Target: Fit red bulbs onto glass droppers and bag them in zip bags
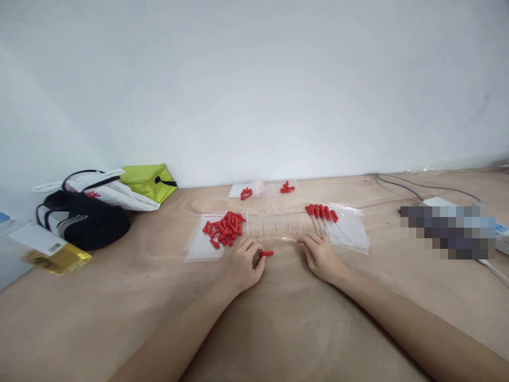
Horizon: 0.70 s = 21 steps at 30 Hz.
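Observation:
My left hand (pixel 247 265) pinches a small red rubber cap (pixel 268 253), its narrow end pointing right. Across from it, my right hand (pixel 318 255) has thumb and fingers closed on a thin clear tube (pixel 290 240) that points left. A pile of red caps (pixel 226 228) lies on clear plastic bags (pixel 201 249) beside my left hand. Between and beyond the hands is a row of thin clear tubes (pixel 278 222). Several tubes with red caps fitted (pixel 321 212) rest on more clear bags (pixel 356 228) to the right.
Small groups of red caps (pixel 246 193) lie on bags near the wall. A black bag (pixel 95 225), white bag (pixel 137 199), green bag (pixel 145 180) and gold packet (pixel 59 260) stand left. A blurred dark object (pixel 449 231), power strip (pixel 501 241) and grey cables (pixel 429 187) are right.

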Motion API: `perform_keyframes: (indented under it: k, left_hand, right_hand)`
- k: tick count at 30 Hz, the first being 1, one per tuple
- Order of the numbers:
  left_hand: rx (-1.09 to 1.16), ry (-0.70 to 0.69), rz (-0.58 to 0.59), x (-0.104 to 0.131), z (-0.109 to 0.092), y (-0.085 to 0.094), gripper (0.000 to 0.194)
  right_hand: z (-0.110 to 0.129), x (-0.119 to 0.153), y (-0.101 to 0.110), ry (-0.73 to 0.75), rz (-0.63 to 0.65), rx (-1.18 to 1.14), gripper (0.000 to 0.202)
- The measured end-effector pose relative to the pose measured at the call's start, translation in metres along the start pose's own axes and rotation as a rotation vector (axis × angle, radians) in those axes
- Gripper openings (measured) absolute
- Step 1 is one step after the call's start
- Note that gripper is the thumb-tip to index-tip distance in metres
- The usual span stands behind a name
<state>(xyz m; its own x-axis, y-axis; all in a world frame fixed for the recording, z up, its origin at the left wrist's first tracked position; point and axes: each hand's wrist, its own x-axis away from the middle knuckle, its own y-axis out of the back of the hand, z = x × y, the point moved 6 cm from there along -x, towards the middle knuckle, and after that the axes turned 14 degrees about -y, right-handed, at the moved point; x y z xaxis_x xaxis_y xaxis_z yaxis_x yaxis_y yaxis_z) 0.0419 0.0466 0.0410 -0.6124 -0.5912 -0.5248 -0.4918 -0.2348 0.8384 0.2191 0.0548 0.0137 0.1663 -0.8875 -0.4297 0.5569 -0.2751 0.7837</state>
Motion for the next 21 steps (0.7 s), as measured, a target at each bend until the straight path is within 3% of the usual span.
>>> perform_keyframes:
  k: [5,10,21]
  left_hand:
    - [0.104,0.055,0.033,-0.004,0.006,-0.007,0.006]
    - [0.127,0.016,0.0,-0.005,0.009,-0.016,0.007]
    - [0.146,0.059,0.027,-0.011,0.002,-0.008,0.005]
  right_hand:
    - [0.005,-0.001,-0.002,-0.051,0.022,-0.029,0.022]
    - [0.013,0.001,-0.004,0.027,0.062,-0.004,0.024]
    - [0.021,0.002,-0.003,0.048,0.093,-0.079,0.022]
